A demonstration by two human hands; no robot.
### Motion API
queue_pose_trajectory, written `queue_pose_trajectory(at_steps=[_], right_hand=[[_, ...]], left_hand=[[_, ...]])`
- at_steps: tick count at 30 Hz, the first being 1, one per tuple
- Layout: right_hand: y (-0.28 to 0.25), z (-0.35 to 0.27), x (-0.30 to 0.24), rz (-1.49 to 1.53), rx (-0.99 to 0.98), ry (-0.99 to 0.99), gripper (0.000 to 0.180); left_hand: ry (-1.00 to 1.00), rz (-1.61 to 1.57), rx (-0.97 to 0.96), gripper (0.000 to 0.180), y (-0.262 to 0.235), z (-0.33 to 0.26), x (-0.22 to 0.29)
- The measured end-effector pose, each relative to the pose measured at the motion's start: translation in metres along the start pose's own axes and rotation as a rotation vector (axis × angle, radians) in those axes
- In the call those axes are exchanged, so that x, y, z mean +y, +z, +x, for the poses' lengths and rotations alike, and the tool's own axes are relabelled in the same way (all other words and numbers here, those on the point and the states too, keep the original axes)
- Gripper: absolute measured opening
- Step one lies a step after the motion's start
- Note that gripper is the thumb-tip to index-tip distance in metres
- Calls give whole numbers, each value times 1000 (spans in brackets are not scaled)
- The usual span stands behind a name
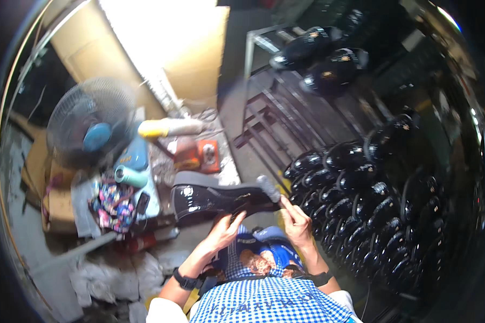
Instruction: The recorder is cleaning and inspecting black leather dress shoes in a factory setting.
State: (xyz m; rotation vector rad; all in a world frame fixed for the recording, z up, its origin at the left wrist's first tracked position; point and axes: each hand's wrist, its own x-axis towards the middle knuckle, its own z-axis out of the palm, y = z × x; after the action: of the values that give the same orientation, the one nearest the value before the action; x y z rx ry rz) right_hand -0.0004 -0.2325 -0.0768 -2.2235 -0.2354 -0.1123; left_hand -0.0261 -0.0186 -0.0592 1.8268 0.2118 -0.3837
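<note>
A glossy black shoe with a grey sole lies on its side in the air before me, toe to the left and heel to the right. My left hand grips its near edge around the middle, with some fingers hidden behind the upper. At the heel end, my right hand pinches the shoe near the grey heel. Both hands are closed on this one shoe. Just beyond it, a small orange-red box or tin stands on the cluttered bench.
A fan stands at the far left, near a pale green bottle and a flowered cloth. A yellow-handled tool lies on the bench. At right, several glossy black shoes fill racks beside a metal frame.
</note>
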Motion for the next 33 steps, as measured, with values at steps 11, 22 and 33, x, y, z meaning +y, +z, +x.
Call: queue_pose_trajectory(at_steps=[11,22,33], right_hand=[[-21,-108,108,107,424,574,30],[-25,-172,79,102,567,814,30],[-40,-189,62,355,718,848,43]], left_hand=[[1105,1014,-370,21,-20,69,204],[1324,928,-374,35,125,223,353],[865,726,-354,70,243,232,331]])
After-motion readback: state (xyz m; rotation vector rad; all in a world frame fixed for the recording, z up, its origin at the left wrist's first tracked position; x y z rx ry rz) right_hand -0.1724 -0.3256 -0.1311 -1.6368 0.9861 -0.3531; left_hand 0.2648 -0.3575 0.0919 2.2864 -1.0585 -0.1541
